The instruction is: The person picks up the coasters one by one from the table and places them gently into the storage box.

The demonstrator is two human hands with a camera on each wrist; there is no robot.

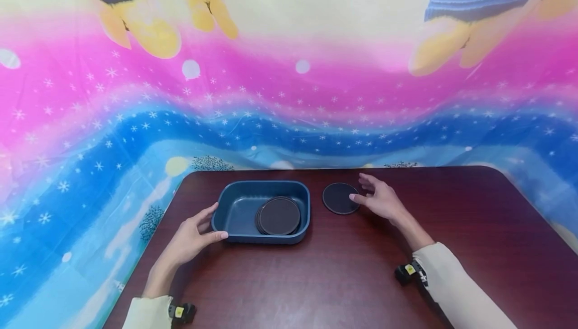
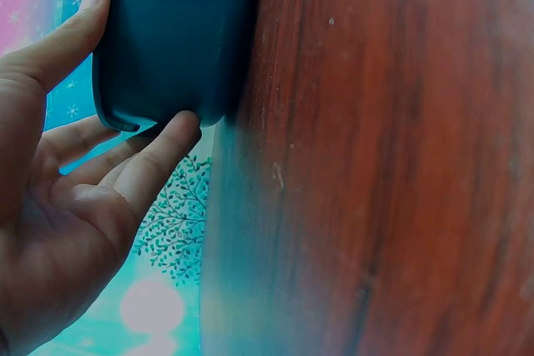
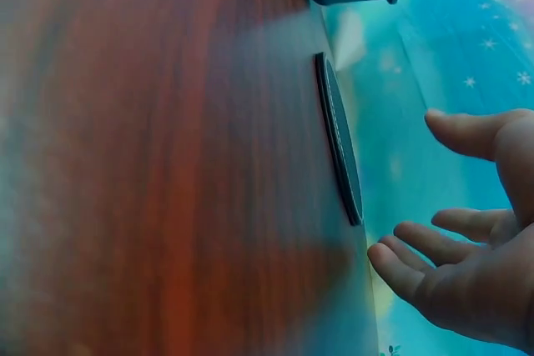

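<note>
From my head view, my left hand (image 1: pixel 191 238) cups the left end of the blue tray (image 1: pixel 235 206) near the table's (image 1: pixel 316 279) far edge, thumb and fingers pressing its wall. The tray holds dark discs (image 1: pixel 278 215). My right hand (image 1: pixel 381 199) hovers open over a loose disc (image 1: pixel 338 197) just right of the tray; its wrist view shows fingers (image 3: pixel 417 277) apart from that disc. A bright cloth (image 1: pixel 289 93) hangs behind.

A staged recording corner, likely at home: behind the dark reddish wooden table (image 1: pixel 451 249) hangs a pink-and-blue cartoon-printed cloth backdrop (image 1: pixel 289 93).
</note>
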